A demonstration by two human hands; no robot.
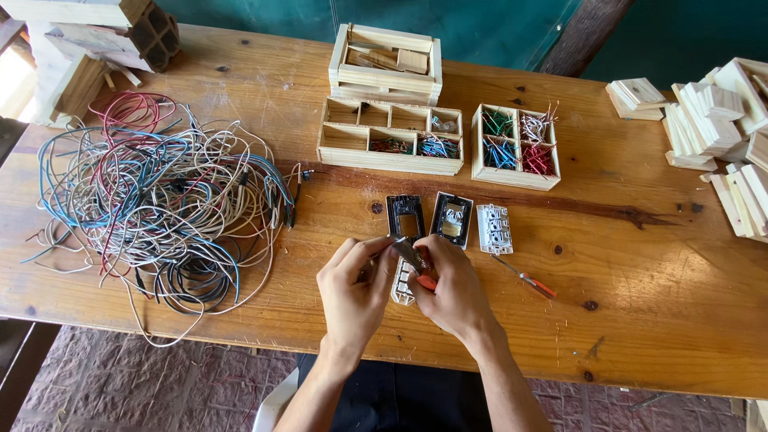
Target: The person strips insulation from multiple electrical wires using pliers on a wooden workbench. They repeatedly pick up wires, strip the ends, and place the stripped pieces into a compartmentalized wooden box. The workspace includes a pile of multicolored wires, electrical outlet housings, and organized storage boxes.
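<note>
A single head-worn view looks steeply down and forward from above the near edge of the wooden desk (640,320), close over both hands, taking in the desk's far edge and floor below.

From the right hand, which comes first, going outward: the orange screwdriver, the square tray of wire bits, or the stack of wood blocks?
1. Screwdriver, just right of the right hand.
2. Square tray, beyond it, up the table.
3. Wood blocks, far right corner.
</note>
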